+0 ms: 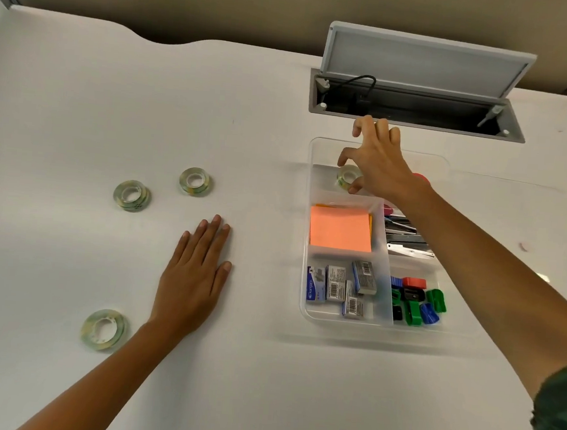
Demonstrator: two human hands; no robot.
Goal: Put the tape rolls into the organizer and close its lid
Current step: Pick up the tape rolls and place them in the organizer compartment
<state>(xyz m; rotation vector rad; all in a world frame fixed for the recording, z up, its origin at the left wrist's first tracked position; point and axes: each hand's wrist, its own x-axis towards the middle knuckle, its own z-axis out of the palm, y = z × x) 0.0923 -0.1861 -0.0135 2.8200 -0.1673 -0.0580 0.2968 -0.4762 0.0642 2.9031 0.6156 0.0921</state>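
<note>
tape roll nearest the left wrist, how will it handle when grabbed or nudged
The tape roll lies flat on the white desk, so a nudge would probably slide it rather than roll it. It looks like a stiff ring with an open core, likely light and easy to pinch across the rim. Its glossy clear surface may be a bit slippery.

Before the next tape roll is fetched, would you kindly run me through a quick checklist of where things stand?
1. Roll in organizer: the tape roll lies in the far compartment of the organizer: ok.
2. Right hand released: fingers spread above that roll, contact unclear: cannot tell.
3. Left hand free: flat on the table, empty: ok.
4. All rolls stowed: three rolls lie on the table: not ok.
5. Lid closed: organizer open: not ok.
</note>
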